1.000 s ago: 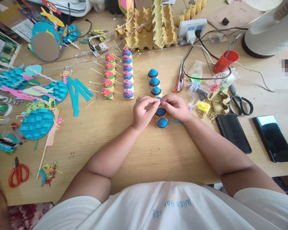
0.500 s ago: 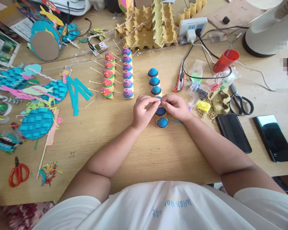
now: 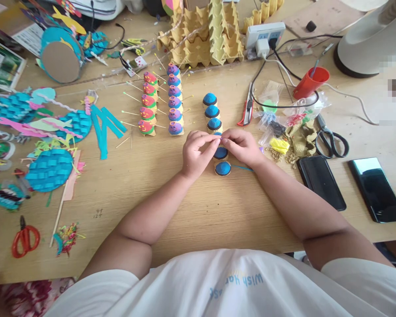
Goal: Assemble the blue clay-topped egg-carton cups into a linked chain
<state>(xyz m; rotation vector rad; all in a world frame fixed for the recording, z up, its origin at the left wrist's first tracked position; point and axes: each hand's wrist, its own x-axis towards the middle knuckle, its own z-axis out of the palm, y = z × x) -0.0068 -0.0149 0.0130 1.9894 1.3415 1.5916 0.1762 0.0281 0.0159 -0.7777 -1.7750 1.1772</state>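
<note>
**Fig.** Your left hand [image 3: 196, 152] and right hand [image 3: 243, 147] meet fingertip to fingertip at mid-table [image 3: 218, 211]. Both are curled and pinch one small piece [image 3: 221, 140], too tiny to identify. Beneath them runs a column of six blue-topped cups [image 3: 212, 111]; your fingers mostly hide the fourth. To the left stand six purple-topped cups [image 3: 174, 103] and five red-and-green cups [image 3: 148, 101]. Two phones [image 3: 320, 182] lie near the right edge, with one pair of black scissors [image 3: 331, 143] behind them. Your elbows are cut off by your shirt.
</note>
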